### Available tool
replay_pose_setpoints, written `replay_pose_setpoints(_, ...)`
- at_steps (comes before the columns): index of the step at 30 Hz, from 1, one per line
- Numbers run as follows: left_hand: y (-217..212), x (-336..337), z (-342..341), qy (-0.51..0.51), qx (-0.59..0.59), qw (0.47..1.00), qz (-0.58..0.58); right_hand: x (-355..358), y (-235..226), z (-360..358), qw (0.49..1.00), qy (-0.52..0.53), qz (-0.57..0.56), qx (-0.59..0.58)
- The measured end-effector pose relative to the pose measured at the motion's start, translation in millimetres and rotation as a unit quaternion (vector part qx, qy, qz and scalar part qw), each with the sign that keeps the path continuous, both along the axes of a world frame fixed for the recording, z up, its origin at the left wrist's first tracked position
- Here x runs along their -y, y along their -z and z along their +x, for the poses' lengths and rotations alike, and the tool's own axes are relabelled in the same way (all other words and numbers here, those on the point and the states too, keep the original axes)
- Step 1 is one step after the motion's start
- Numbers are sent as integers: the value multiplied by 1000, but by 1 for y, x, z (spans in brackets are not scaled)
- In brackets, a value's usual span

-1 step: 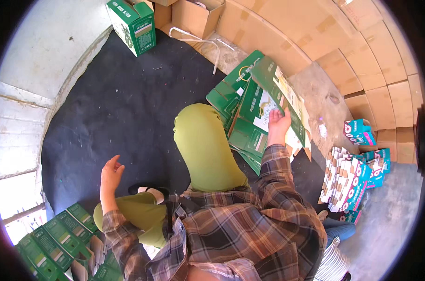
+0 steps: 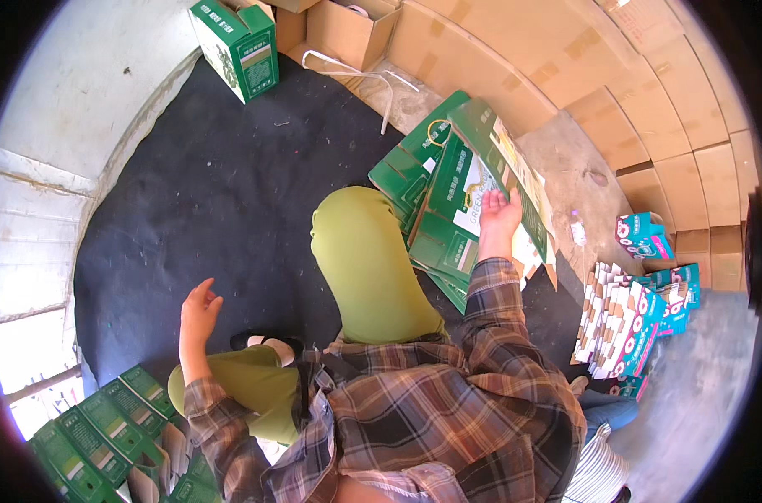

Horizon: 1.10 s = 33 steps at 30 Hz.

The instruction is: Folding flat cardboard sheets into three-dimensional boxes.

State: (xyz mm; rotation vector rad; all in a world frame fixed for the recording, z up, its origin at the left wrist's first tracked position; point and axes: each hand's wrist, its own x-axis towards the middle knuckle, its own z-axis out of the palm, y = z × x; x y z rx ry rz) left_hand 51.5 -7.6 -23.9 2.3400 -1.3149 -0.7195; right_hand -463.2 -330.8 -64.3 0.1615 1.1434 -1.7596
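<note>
Right hand (image 2: 500,210): centre right of the frame, fingers spread, palm laid flat on the top sheet of a stack of flattened green cardboard cartons (image 2: 448,201); sleeve of plaid flannel. The stack lies on the floor just right of the raised knee in yellow-green trousers (image 2: 364,251), its sheets fanned unevenly, one long green panel with a pale inner face tilted up along its right side

Left hand (image 2: 198,312): lower left of centre, fingers loosely open and slightly curled, holding nothing, hovering above the black floor mat (image 2: 205,193); whether it touches the mat cannot be told

Row of folded green cartons (image 2: 104,423): lower left edge of the frame, standing side by side, near the left forearm

Assembled green rectangular box (image 2: 236,46): upper left, standing at the far edge of the mat, well apart from both hands

Open brown corrugated box (image 2: 347,29): top centre, beside the green box, white strapping trailing from it across the floor

Teal and white printed cartons (image 2: 641,310): right of the frame, a fanned flat pile with one small folded box above it

Brown corrugated sheets (image 2: 649,92): upper right, lining the wall
</note>
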Motion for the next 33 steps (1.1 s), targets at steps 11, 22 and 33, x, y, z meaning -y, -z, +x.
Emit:
replay_pose_setpoints(11, -5, -6, 23, -92, -39, 990, -98, -76, -146, 152, 925, -329, -188, 5)
replay_pose_setpoints(22, -32, -37, 63, -434, -111, 823, -348, -63, -205, 237, 700, -598, -338, -195)
replay_pose_setpoints(33, -44, -110, 112, -523, -89, 677, -510, -37, -193, 289, 402, -826, -331, -216)
